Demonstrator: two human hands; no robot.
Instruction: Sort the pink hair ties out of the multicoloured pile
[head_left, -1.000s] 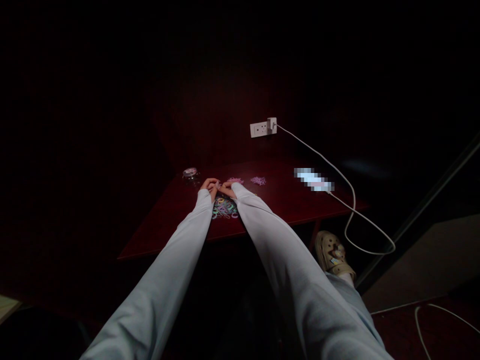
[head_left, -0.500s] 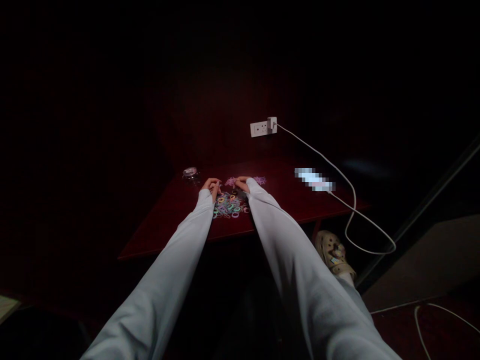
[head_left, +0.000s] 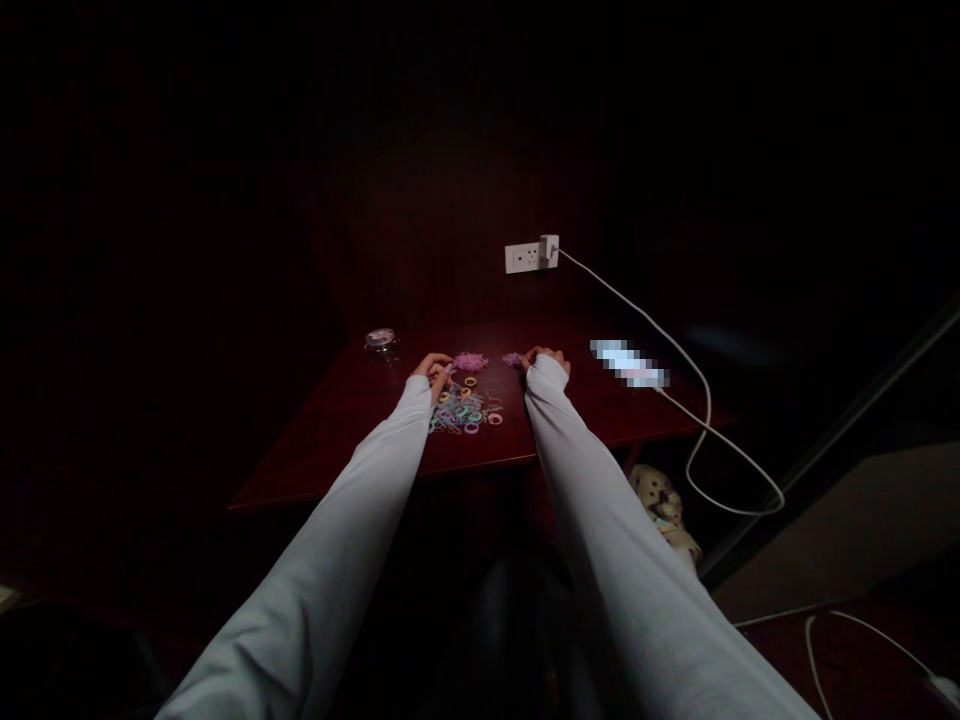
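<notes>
A mixed pile of small coloured hair ties (head_left: 461, 410), some thin and some thick rings, lies near the front edge of the dark red table (head_left: 322, 440). My left hand (head_left: 433, 368) is at the pile's far left side, fingers bent and pinched together; what they hold is too small to name. Just past its fingertips is a heap of pink hair ties (head_left: 471, 362). Farther right, my right hand (head_left: 546, 360) reaches down at a smaller purple heap of hair ties (head_left: 511, 359) and partly covers it. Its fingers are curled together, with their tips mostly hidden.
A clear round jar (head_left: 381, 342) stands at the back left. On the right lies a lit phone (head_left: 628, 364), its white cable (head_left: 637, 308) running to a charger in the wall socket (head_left: 523, 258). Below the table's right side a beige clog (head_left: 660, 497) shows.
My right hand has moved right, from above the mixed pile to the purple heap, uncovering the pink heap. My left hand has shifted slightly right and stays beside the pile.
</notes>
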